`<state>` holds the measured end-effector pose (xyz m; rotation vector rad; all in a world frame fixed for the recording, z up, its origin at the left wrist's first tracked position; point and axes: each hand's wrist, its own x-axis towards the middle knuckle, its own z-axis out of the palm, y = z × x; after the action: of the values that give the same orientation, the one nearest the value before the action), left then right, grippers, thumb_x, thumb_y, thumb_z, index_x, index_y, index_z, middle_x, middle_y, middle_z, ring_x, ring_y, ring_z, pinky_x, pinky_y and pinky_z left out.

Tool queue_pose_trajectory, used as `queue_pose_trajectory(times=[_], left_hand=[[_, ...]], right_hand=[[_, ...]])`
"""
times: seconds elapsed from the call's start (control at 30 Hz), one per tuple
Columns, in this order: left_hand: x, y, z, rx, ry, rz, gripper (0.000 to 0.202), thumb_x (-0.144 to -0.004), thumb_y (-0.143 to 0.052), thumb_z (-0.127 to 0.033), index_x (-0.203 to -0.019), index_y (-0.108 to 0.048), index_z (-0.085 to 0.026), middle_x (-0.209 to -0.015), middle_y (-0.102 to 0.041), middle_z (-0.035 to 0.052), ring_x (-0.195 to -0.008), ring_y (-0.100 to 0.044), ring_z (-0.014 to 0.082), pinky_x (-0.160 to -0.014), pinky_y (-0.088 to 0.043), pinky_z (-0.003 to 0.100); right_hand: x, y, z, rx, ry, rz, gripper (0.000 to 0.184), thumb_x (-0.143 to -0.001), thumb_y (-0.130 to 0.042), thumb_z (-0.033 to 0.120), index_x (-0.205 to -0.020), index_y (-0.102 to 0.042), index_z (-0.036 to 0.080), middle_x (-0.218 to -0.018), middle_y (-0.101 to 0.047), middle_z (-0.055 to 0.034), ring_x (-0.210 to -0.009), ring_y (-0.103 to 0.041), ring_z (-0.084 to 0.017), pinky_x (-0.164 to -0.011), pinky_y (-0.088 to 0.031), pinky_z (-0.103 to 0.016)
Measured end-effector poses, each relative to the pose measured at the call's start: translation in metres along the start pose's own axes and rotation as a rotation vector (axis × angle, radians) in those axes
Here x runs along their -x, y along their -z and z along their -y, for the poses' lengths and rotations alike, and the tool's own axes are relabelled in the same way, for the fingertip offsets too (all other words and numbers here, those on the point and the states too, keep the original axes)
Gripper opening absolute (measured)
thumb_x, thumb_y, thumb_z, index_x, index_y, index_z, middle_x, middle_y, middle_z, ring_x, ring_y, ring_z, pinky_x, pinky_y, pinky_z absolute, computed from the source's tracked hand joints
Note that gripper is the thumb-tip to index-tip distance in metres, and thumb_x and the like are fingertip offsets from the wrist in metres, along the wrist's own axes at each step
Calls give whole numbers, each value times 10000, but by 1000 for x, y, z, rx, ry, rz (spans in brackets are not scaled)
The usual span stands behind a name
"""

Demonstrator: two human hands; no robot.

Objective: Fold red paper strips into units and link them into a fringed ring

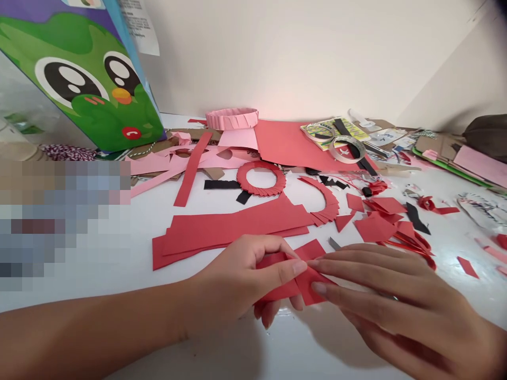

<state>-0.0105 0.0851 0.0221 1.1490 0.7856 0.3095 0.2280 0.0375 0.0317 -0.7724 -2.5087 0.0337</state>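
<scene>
My left hand pinches a small piece of red paper between thumb and fingers, low in the middle of the white table. My right hand lies beside it with fingers stretched out, the fingertips pressing on the same red piece. Just behind my hands lie long red paper strips. Farther back sit a ring of folded red pieces and a half arc of the same folded pieces.
Red scraps and black bits litter the table's right half. A pink pleated band, pink paper, a red sheet and tape rolls lie at the back. A green cartoon box stands rear left.
</scene>
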Motion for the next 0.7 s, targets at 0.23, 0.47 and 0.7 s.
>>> queue_pose_trajectory(times=[0.23,0.47,0.7], left_hand=[[3,-4,-8,-80,89,-29,266,-923,-682,-395,-766,-576,-207,-671,-702,-63,-463,-523,59,-480,-405,173],[4,-8,-10,-138,76,-74,257,-897,-695,-373,-722,-608,-205,-649,-701,-42,-457,-470,78,-463,-353,189],[3,-7,-7,-176,37,-62,323,-939,-625,-438,-719,-613,-202,-629,-681,-32,-444,-449,77,-458,-358,190]], right_hand=[[-6,-12,13,-386,-467,-47,81,-973,-627,271,-1048,-632,299,-882,-822,-5,-714,-789,-177,-589,-644,-225],[-12,-23,13,-740,-713,-50,72,-927,-674,261,-980,-723,265,-847,-821,-21,-758,-797,-194,-629,-651,-249],[-11,-23,11,-786,-729,-57,45,-914,-695,246,-946,-716,268,-817,-804,9,-700,-772,-152,-587,-620,-200]])
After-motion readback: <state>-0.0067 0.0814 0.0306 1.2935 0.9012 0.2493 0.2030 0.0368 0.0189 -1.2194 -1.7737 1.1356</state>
